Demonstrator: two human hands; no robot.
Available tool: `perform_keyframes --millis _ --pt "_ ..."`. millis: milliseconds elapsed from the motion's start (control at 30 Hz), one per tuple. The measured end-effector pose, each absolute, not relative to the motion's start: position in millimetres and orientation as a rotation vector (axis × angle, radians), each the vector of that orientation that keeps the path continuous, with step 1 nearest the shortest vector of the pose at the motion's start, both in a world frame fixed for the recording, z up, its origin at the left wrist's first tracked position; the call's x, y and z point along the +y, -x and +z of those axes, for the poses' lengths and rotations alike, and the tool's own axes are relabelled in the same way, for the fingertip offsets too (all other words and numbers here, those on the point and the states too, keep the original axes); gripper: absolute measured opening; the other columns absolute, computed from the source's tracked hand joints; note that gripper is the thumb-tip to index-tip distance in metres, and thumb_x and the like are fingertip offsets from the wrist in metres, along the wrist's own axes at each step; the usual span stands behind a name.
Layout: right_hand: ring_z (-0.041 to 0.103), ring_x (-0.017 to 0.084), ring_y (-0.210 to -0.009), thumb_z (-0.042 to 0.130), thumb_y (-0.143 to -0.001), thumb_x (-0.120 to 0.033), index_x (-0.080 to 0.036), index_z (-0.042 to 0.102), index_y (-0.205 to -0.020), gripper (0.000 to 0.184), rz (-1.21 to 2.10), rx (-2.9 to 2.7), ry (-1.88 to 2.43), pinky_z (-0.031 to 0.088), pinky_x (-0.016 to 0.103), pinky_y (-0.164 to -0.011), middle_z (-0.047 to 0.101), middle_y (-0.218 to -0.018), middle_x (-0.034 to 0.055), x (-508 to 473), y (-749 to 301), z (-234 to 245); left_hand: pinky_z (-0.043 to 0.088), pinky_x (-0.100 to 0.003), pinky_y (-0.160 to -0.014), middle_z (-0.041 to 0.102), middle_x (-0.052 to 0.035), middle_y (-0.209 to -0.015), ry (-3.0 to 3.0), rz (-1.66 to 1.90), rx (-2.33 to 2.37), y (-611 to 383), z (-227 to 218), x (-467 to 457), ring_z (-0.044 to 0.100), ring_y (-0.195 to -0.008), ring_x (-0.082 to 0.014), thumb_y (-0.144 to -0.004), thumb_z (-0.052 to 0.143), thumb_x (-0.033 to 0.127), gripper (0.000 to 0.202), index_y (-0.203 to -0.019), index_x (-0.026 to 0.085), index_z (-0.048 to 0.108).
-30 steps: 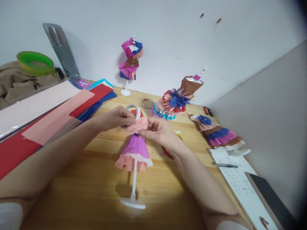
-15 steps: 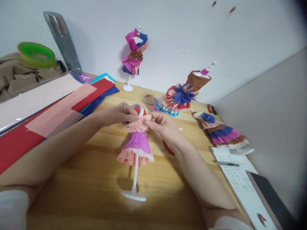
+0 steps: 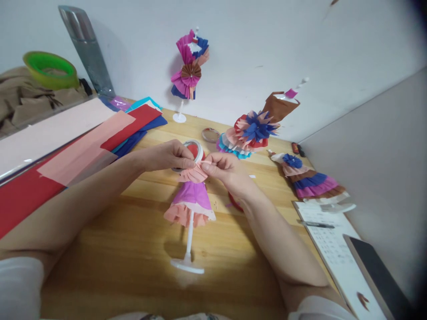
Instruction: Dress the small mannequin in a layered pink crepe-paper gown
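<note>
A small paper dress (image 3: 191,202) in purple and pink layers stands upright on a white stand (image 3: 187,262) in the middle of the wooden table (image 3: 133,249). At its top sits a pleated pink paper strip (image 3: 195,173). My left hand (image 3: 165,155) pinches the strip's left end. My right hand (image 3: 225,171) pinches its right end. Both hands are closed on the strip. A roll of tape (image 3: 195,149) lies just behind my left fingers.
Red, pink and blue paper sheets (image 3: 66,155) lie at the left. Three other paper dresses are near the wall: one on a stand (image 3: 188,66), one tilted (image 3: 256,131), one lying down (image 3: 308,182). A printed sheet with a pen (image 3: 320,225) and a dark tablet (image 3: 376,275) lie at the right.
My fingers have gathered the pink strip tighter at the top of the dress. The view has shifted a little; the hands stay in the same place.
</note>
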State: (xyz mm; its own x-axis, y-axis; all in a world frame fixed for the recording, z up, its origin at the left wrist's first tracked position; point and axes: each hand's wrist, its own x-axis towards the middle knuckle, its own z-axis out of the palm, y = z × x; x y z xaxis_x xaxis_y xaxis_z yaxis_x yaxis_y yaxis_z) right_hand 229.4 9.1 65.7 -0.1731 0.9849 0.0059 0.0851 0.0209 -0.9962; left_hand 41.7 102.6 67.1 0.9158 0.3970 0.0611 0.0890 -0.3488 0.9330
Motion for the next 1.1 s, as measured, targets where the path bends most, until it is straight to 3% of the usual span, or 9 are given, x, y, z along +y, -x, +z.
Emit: perform_keyframes --millis 200,400,567,633,867,1100 --pt "0.045 0.009 -0.051 0.069 -0.074 -0.056 -0.017 0.058 -0.062 0.042 1.311 -1.4 1.179 0.037 0.023 -0.051 0.053 -0.057 -0.0027 10 -233 64 0.015 -0.023 -0.045 0.023 0.0057 -0.053 -1.946 0.313 0.314 -42 69 103 0.021 -0.049 -0.0054 -0.083 0.056 0.032 0.043 -0.05 0.016 0.034" --pt "0.057 0.011 -0.059 0.077 -0.069 -0.046 -0.016 0.065 -0.069 0.033 1.425 -1.441 1.154 0.044 0.024 -0.058 0.064 -0.064 0.0007 7 -232 67 0.015 -0.023 -0.044 0.024 0.0057 -0.051 -1.917 0.333 0.325 -41 69 103 0.021 -0.048 -0.0051 -0.081 0.058 0.029 0.043 -0.048 0.016 0.034" --pt "0.064 0.016 -0.078 0.075 -0.071 -0.046 -0.017 0.072 -0.092 0.036 1.502 -1.509 1.078 0.049 0.027 -0.072 0.072 -0.086 0.0049 7 -230 67 0.019 -0.022 -0.045 0.031 0.0052 -0.049 -1.865 0.421 0.397 -41 65 105 0.026 -0.048 -0.0053 -0.081 0.058 0.034 0.041 -0.048 0.015 0.042" --pt "0.063 0.016 -0.077 0.076 -0.071 -0.045 -0.017 0.073 -0.096 0.038 1.526 -1.537 1.095 0.049 0.028 -0.072 0.072 -0.088 0.0047 8 -229 65 0.023 -0.021 -0.046 0.035 0.0047 -0.048 -1.82 0.463 0.417 -42 63 106 0.029 -0.047 -0.0053 -0.08 0.059 0.035 0.04 -0.048 0.014 0.046" --pt "0.057 0.014 -0.069 0.075 -0.067 -0.052 -0.017 0.072 -0.085 0.04 1.455 -1.53 1.127 0.045 0.025 -0.063 0.068 -0.078 0.0029 8 -225 60 0.03 -0.02 -0.047 0.047 0.0015 -0.048 -1.732 0.5 0.43 -43 55 105 0.038 -0.047 -0.0059 -0.081 0.06 0.04 0.041 -0.051 0.013 0.054" --pt "0.049 0.01 -0.053 0.075 -0.066 -0.053 -0.016 0.064 -0.062 0.039 1.364 -1.5 1.199 0.04 0.024 -0.053 0.061 -0.059 0.0004 7 -220 55 0.028 -0.019 -0.046 0.046 0.0025 -0.047 -1.675 0.535 0.422 -45 54 105 0.036 -0.046 -0.0053 -0.081 0.06 0.04 0.042 -0.05 0.013 0.053"
